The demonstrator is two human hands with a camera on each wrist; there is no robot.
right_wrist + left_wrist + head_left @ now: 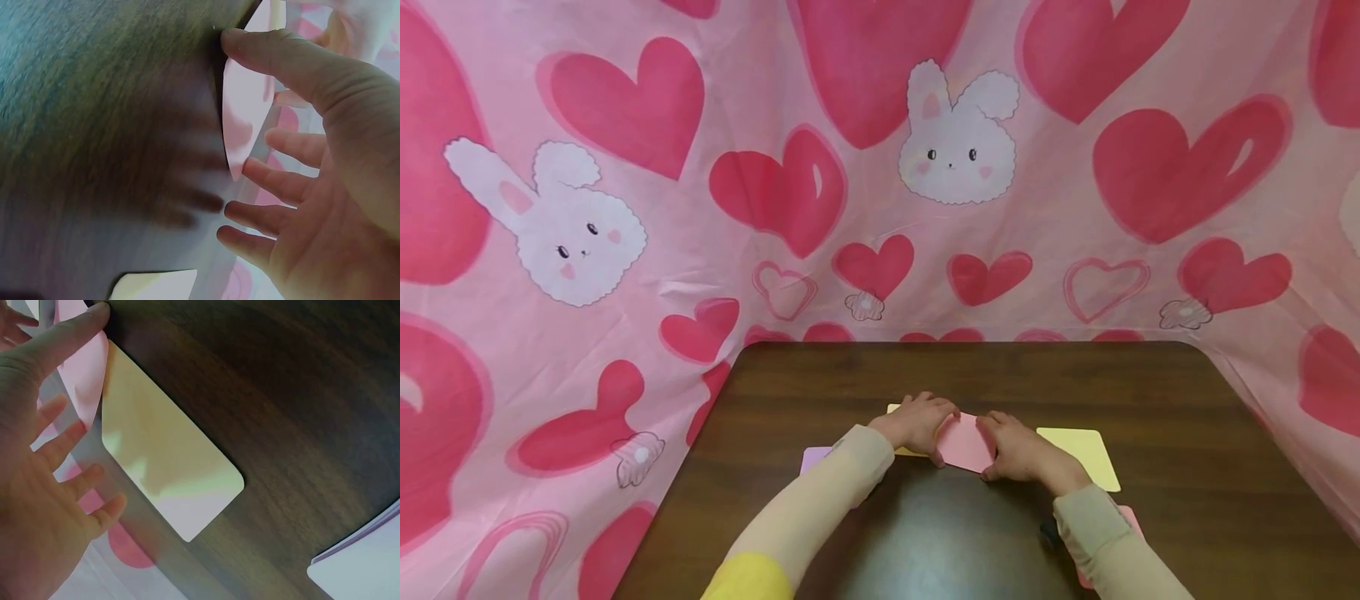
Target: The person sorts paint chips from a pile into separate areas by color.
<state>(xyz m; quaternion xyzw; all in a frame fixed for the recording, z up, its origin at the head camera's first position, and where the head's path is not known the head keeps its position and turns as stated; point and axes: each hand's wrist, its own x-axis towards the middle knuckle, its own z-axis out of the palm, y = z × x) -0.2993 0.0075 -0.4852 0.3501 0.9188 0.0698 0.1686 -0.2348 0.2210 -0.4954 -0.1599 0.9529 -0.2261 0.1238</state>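
A pink card with straight edges is held between both hands near the middle of the table. My left hand grips its left end, thumb on the near edge and fingers at the far edge. The right hand grips the other end in the same way. In both wrist views the pink card looks tilted and slightly bowed. A pale yellow card with rounded corners lies flat under and beside the left hand, partly hidden by it in the head view.
A purple card lies left, partly behind the left sleeve; the left wrist view shows a stack of cards. To the right are another yellow card and a pink one under the right forearm. A small dark object sits beside that sleeve.
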